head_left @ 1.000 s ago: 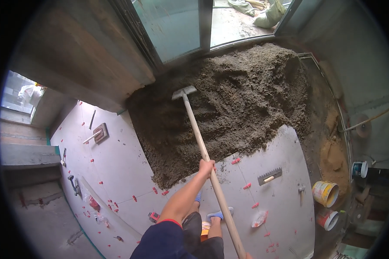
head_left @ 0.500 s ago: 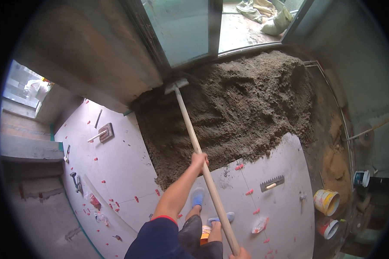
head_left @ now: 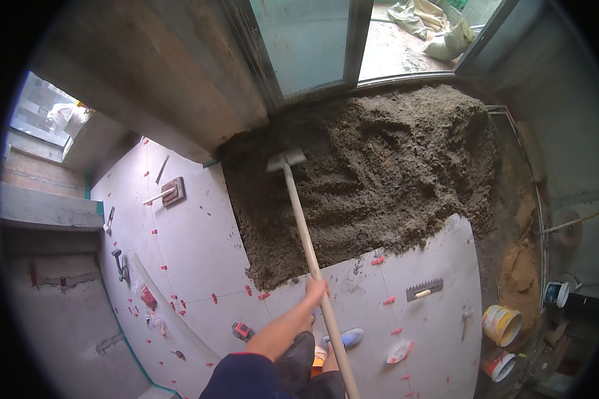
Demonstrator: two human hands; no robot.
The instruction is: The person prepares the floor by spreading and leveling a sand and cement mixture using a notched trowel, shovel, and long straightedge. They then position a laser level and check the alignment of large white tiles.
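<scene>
My left hand is wrapped round the long pale wooden handle of a hoe. Its wide grey metal head lies on dark, damp mortar, at the left part of the heap. The handle runs down past my legs and out at the lower edge. My right hand is out of the picture. The mortar lies spread between the large pale tiles and the glass door, piled highest on the right.
A notched trowel and a small plastic bag lie on the right tiles. To the left are a rubber mallet, a handled float and a red device. Buckets stand at right. Red tile clips line the joints.
The hoe's head has come nearer to me across the mortar, and my left hand has moved down with the handle. My right hand has left the picture at the lower edge.
</scene>
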